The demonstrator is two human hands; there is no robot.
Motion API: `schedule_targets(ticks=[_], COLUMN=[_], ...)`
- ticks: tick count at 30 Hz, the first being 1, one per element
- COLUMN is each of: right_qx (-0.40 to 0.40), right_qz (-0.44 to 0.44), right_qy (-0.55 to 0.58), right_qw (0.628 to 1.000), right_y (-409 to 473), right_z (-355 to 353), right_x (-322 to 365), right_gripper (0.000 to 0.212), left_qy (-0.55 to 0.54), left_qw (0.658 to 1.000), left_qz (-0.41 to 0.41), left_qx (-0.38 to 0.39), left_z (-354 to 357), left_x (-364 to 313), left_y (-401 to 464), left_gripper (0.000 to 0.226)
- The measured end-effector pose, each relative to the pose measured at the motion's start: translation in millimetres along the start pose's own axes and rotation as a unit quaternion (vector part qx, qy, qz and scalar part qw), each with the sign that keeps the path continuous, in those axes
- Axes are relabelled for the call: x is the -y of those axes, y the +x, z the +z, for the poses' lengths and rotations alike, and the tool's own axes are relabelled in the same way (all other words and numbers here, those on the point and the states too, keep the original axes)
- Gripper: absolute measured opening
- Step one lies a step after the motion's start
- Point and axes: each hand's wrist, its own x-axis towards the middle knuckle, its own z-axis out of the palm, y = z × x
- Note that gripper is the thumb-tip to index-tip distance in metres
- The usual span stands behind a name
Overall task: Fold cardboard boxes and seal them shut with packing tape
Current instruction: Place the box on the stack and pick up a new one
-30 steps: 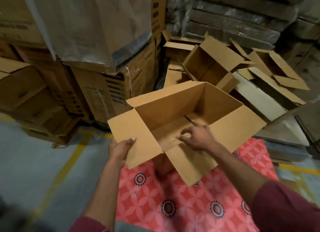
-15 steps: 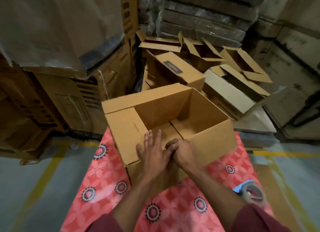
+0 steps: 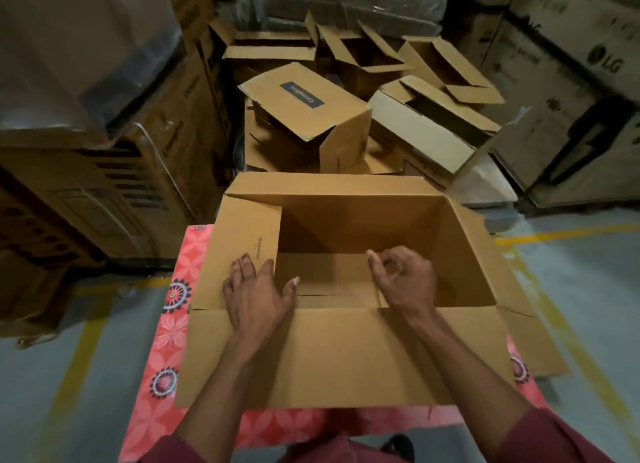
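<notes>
1. Head view, largest first: stacks of big printed brown cartons (image 3: 114,172) fill the 9 to 11 o'clock side, and more large cartons with dark lettering (image 3: 571,92) stand at 1 to 2 o'clock.
2. Grey concrete floor with yellow painted lines (image 3: 52,376) shows at 8 o'clock and again at 3 to 4 o'clock.
3. Centre frame sits the open plain brown cardboard box (image 3: 346,358), resting on the red cloth with a floral pattern (image 3: 166,327); its near flap lies folded out toward 6 o'clock, its far flap points to 12 o'clock, its left flap is folded inward over the opening, and its right flap spreads out toward 3 o'clock.
4. Behind the box, at 12 o'clock, lies a heap of smaller open brown boxes (image 3: 363,92), one of them tipped on its side with a dark label on top.
5. Left hand (image 3: 256,296) lies flat with fingers straight and spread, pressing on the left flap where it meets the near edge, thumb pointing to the box interior.
6. Right hand (image 3: 403,279) hovers over the box opening just right of centre, fingers loosely curled and gripping nothing that can be seen.
7. Dark red sleeves (image 3: 554,442) show at 5 and 7 o'clock.
</notes>
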Motion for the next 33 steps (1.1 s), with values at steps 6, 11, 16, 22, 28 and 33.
schedule_targets(ticks=[6,11,16,22,28,33], right_qx=[-0.187,-0.229,-0.259,-0.278,-0.046,0.244], right_qz=[0.2,0.389,0.508,0.272,-0.166,-0.207], right_qy=[-0.05,-0.037,0.177,0.225,0.048,-0.132], right_qw=[0.96,0.892,0.802,0.893,0.984,0.938], right_y=[-4.1,-20.1,-16.6,-45.5,-76.0,-82.3], right_z=[-46.5,-67.1,-92.1,-95.9,-97.4,-105.7], right_x=[-41.8,-63.5,-79.3,-70.3,-79.5,-75.6], right_gripper=[0.02,0.082,0.104,0.096,0.023,0.098], left_qy=[-0.096,-0.077,-0.045,-0.043,-0.074,-0.104], left_qw=[0.985,0.964,0.965,0.968,0.965,0.964], left_qz=[0.135,0.212,0.185,0.194,0.182,0.165], left_qx=[0.057,0.143,0.181,0.155,0.174,0.183], left_z=[3.8,24.9,29.2,30.4,32.7,27.3], left_x=[-75.1,-136.4,-141.0,-143.9,-140.7,-139.7], left_y=[-4.8,-16.5,-12.3,-14.2,-10.3,-10.6], left_gripper=[0.084,0.089,0.092,0.085,0.077,0.061])
